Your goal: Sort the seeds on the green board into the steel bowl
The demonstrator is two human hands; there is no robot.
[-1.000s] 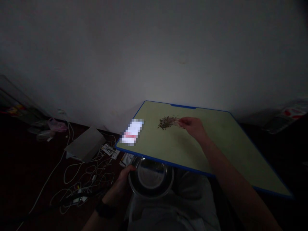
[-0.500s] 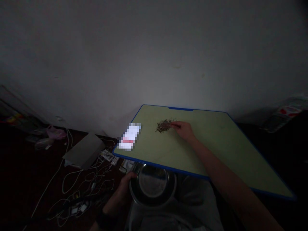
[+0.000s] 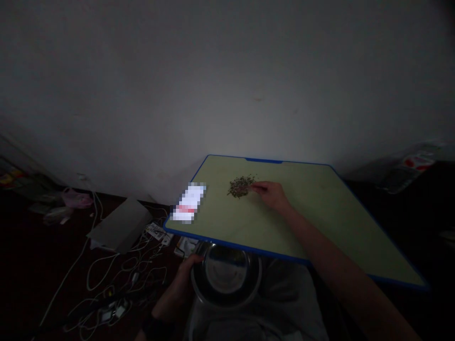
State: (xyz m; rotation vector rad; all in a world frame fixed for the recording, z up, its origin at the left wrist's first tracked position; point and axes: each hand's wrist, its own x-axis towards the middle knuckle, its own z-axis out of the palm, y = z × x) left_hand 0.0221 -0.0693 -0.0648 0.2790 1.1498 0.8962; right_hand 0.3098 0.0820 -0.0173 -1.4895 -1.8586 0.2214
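Note:
My right hand (image 3: 270, 193) is over the table board, its fingers pinched together at the right edge of a loose pile of small dark grains (image 3: 239, 186). Whatever lies between the fingertips is too small to make out. Below the board's near edge, my left hand (image 3: 186, 272) grips the left rim of a round, shiny metal bowl (image 3: 227, 299). The thumb lies on the rim, while the other fingers are hidden. The bowl sits at my lap, partly under the board; its inside looks dark with a bright reflection.
The pale green board (image 3: 341, 222) has a blue edge and stands against the wall. A lit phone (image 3: 188, 203), blurred out, lies at its left side. On the dark floor to the left are a grey box (image 3: 122, 225), tangled white cables (image 3: 133, 260) and a pink bag (image 3: 76, 198).
The view has shifted slightly, so the board sits a little further left. My right hand stays at the pile's right edge, and my left hand keeps its grip on the bowl.

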